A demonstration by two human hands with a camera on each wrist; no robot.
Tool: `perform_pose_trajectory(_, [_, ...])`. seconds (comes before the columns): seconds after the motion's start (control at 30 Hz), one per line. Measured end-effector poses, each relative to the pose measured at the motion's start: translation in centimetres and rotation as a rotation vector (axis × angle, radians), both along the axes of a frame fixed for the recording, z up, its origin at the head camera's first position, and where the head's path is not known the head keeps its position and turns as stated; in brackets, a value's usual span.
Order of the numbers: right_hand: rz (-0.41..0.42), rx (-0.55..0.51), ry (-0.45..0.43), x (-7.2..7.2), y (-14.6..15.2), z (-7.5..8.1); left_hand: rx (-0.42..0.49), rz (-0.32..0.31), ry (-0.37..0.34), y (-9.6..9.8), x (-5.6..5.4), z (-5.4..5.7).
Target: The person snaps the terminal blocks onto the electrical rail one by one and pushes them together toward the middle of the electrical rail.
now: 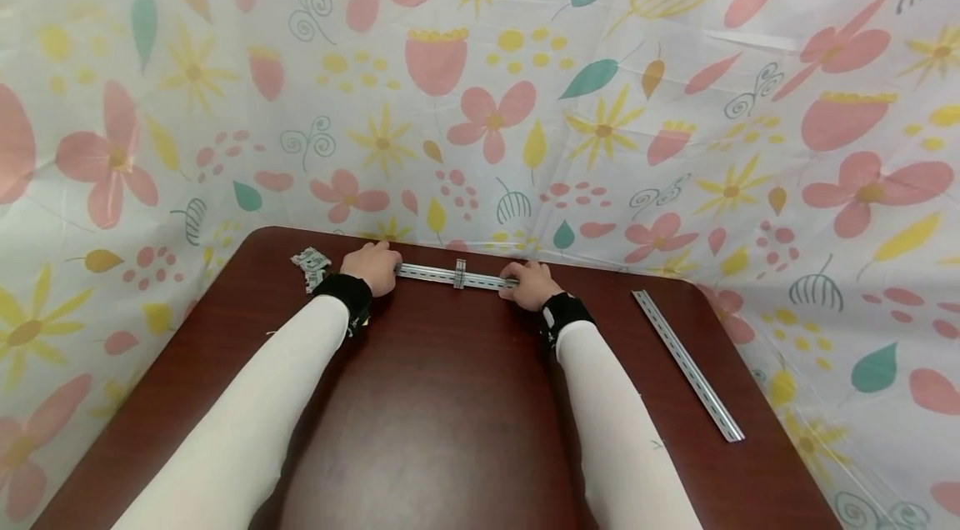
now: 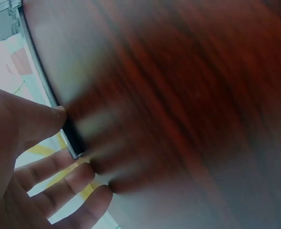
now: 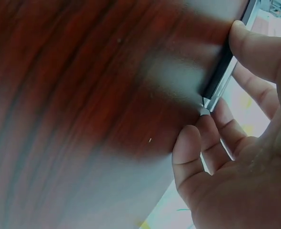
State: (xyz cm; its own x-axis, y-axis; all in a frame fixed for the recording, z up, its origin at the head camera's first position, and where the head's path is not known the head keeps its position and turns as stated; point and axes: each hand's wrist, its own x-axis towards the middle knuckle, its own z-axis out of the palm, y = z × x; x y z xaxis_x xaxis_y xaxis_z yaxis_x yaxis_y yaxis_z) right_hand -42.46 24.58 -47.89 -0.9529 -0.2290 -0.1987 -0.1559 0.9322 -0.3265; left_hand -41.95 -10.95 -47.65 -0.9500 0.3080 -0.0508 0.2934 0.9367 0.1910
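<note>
A slotted metal DIN rail (image 1: pixel 429 272) lies crosswise near the far edge of the table, with a small grey block (image 1: pixel 460 273) seated across it around the middle. My left hand (image 1: pixel 375 267) pinches the rail's left end; in the left wrist view the thumb lies on the rail (image 2: pixel 39 71), and the other fingers spread past its end. At the opposite end my right hand (image 1: pixel 531 285) grips the rail between thumb and fingers. The right wrist view shows that rail end (image 3: pixel 221 76) between them, fingertips close to the tabletop, with part of the block (image 3: pixel 275 6) at the top corner.
A second slotted rail (image 1: pixel 686 363) lies slantwise on the right side of the dark red-brown table (image 1: pixel 450 413). Several small grey pieces (image 1: pixel 311 265) sit in a heap beyond my left wrist. A flower-patterned curtain (image 1: pixel 480 55) hangs right behind the table's far edge.
</note>
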Motion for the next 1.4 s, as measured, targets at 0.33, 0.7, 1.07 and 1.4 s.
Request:
perform_pose_trajectory(0.33, [-0.041, -0.005, -0.003, -0.2, -0.2, -0.2, 0.013, 0.019, 0.026, 0.1, 0.3, -0.4])
perform_pose_trajectory(0.7, [-0.073, -0.053, 0.034, 0.6, 0.2, -0.9, 0.009, 0.038, 0.027, 0.0, 0.7, -0.8])
perform_pose_trajectory(1.07, [-0.083, 0.009, 0.07, 3.5, 1.9, -0.5, 0.038, 0.111, 0.048, 1.3, 2.9, -0.2])
perform_pose_trajectory(1.4, [-0.05, 0.043, 0.109, 6.2, 5.1, -0.4, 0.09, -0.029, 0.207, 4.5, 4.9, -0.8])
